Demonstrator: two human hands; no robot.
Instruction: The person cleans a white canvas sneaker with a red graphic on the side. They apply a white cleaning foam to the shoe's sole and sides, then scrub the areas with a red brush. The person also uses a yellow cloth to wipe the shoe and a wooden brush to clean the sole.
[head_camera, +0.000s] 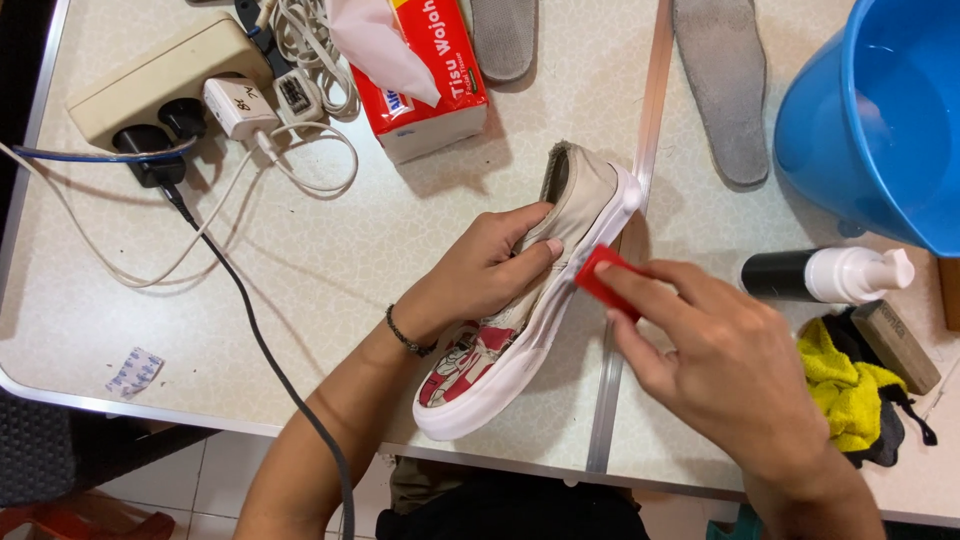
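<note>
**Sole-edge scrubbing on a slip-on shoe**

Scrubbing of the white rubber sidewall looks to me like the step in hand. I see my left hand (492, 272) clamped over the upper of the canvas slip-on shoe (520, 330), thumb pressed along the beige side and fingers wrapped over the top, holding it tipped on its edge on the table (300, 260). My right hand (725, 360) pinches a small red block (606, 280), probably an eraser or cleaning sponge, between thumb and fingertips, and its corner touches the white sole rim near the heel end.

I judge that the next move calls for steady pressure from the left hand so the shoe does not skid, and short strokes of the red block along the rim toward the toe, where the patterned red-and-white panel sits.

The shoe lies between both hands, heel away from me, toe pointing at the near table edge and close to it. To the right are a pump bottle (825, 274) lying on its side, a yellow cloth (845, 385), a brush (895, 345) and a blue bucket (880, 110); two grey insoles (725, 85) rest beyond, and a tissue box (425, 70) stands to the left.
</note>
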